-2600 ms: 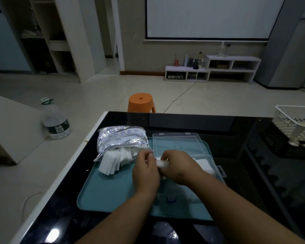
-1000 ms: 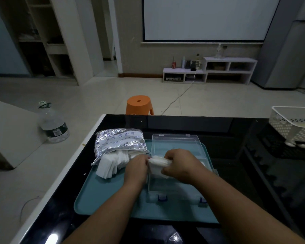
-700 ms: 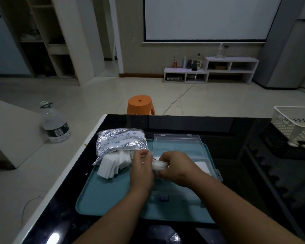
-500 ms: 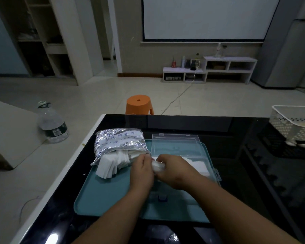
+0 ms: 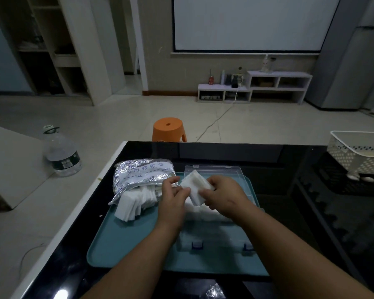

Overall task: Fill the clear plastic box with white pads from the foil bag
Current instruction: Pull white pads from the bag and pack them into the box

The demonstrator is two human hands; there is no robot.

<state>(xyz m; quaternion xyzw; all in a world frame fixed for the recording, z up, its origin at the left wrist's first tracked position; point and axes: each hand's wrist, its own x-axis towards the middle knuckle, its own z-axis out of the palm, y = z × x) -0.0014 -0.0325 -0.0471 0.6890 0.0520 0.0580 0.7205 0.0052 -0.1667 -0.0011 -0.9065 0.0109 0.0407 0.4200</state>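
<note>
A crumpled foil bag (image 5: 141,175) lies on its side at the back left of a teal tray (image 5: 125,240), with a fan of white pads (image 5: 134,203) spilling from its mouth. The clear plastic box (image 5: 216,240) sits open on the tray's right half, its lid (image 5: 216,170) laid back. White pads lie inside it under my hands. Above the box, my left hand (image 5: 173,198) and my right hand (image 5: 224,195) both pinch a small stack of white pads (image 5: 195,186), held tilted.
The tray rests on a glossy black table (image 5: 289,169) with a white left edge. A white perforated basket (image 5: 358,152) stands at the far right. On the floor are an orange stool (image 5: 168,129) behind the table and a water bottle (image 5: 62,154) to the left.
The stack of pads between my hands has turned from edge-on to face-up and lifted slightly. Both hands stay over the box.
</note>
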